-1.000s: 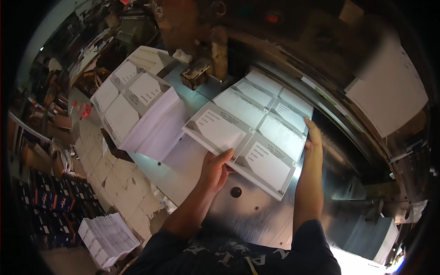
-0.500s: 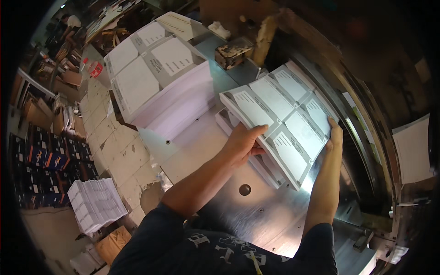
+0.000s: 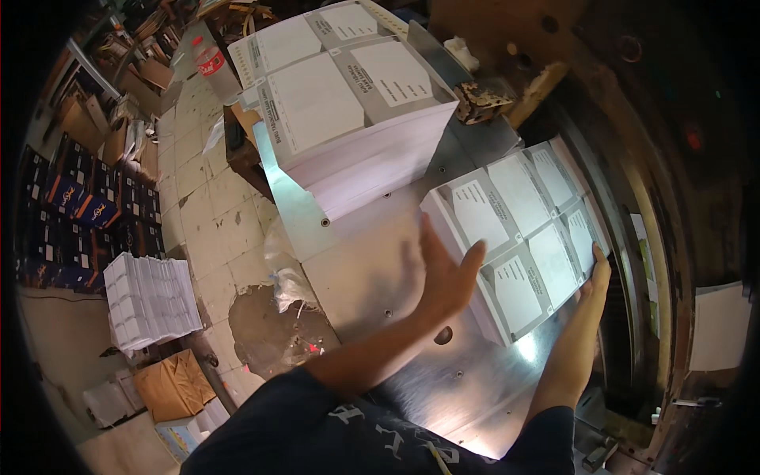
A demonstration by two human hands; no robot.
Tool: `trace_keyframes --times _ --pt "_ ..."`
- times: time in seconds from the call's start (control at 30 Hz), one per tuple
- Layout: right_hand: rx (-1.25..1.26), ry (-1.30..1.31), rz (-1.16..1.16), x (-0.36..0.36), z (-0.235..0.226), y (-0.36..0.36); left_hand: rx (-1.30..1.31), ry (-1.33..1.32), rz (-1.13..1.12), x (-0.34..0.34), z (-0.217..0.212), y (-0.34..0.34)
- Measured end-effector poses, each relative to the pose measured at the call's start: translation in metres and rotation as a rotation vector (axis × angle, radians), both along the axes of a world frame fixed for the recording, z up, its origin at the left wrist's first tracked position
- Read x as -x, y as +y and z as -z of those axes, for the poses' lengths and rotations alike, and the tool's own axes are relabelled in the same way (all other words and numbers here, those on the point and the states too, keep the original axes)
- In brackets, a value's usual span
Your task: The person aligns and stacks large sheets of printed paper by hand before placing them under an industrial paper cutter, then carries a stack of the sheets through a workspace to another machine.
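On the metal table in front of me lies a squared stack of printed sheets [image 3: 529, 247], grey and white with several panels on top. My left hand [image 3: 448, 275] is at its near left side, thumb raised and fingers spread; the hand seems to push flat against the edge. At the stack's right edge my right hand [image 3: 595, 279] holds on, with a finger over the top and the rest along the side. Farther left rises a taller pile of like sheets [image 3: 372, 150], touched by neither hand.
A dark machine frame [image 3: 633, 261] runs along the right. Behind the tall pile sits a worn metal block [image 3: 483, 101]. A bottle with a red label [image 3: 212, 63] stands at the far left. Dark boxes [image 3: 87, 206] and a white paper bundle [image 3: 150, 301] are on the floor.
The upper sheets, tilted and apart before, now lie flush on the lower ones. My left hand has let go of their edge and opened against the side. The view has shifted.
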State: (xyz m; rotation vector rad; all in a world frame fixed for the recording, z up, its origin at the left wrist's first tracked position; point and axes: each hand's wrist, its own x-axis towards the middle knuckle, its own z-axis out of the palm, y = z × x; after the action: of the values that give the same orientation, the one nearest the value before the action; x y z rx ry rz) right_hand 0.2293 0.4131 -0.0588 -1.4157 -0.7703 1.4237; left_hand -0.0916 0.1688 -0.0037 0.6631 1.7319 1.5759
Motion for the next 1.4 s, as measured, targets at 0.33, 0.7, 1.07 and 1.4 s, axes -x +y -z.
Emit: trace_keyframes --times 0.33,0.7,1.07,1.4 --pt "0.044 -0.279 -0.04 -0.007 -0.008 0.016 -0.251 0.004 -0.189 -0.04 0.096 0.045" --pt "0.191 -0.227 -0.053 0.023 -0.022 0.001 -0.29 0.002 -0.27 -0.039 0.099 0.046" --pt "0.184 -0.179 -0.244 0.011 -0.045 -0.002 -0.184 0.121 -0.236 -0.036 0.09 0.042" --pt "-0.11 -0.378 -0.002 -0.025 -0.027 -0.025 -0.233 0.155 -0.362 -0.039 0.093 0.049"
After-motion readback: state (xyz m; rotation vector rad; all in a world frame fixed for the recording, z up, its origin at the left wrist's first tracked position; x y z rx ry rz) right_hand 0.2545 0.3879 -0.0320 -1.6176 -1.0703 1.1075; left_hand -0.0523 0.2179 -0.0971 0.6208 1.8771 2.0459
